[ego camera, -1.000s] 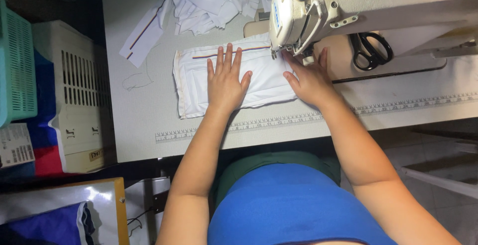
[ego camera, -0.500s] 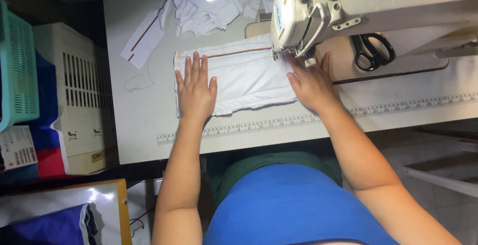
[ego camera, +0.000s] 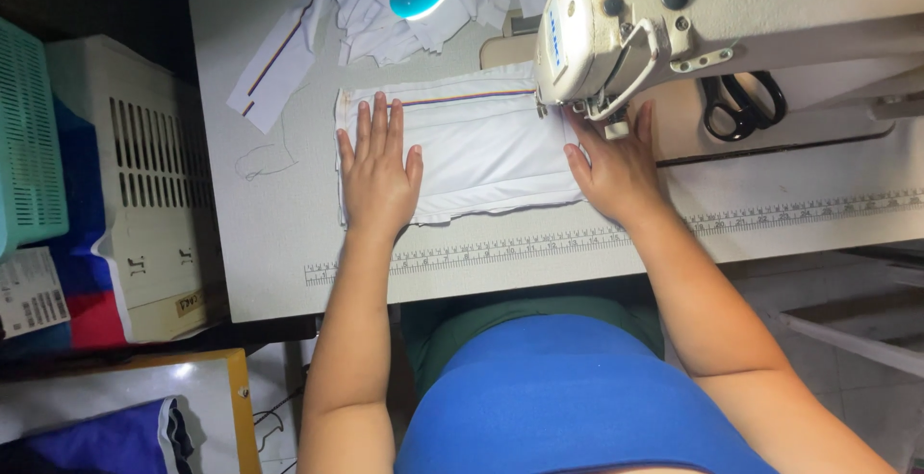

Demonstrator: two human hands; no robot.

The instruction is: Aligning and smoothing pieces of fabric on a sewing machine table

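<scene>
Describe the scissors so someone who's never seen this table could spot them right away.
Start at the sewing machine on the white table. Just below its arm, right of the right hand, lie the scissors. Their black looped handles stand out from the pale fabric nearby.

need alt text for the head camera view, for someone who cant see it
A person's left hand and right hand press flat on a white fabric piece with a striped edge, at a white sewing machine. Black scissors lie on the table behind.
</scene>
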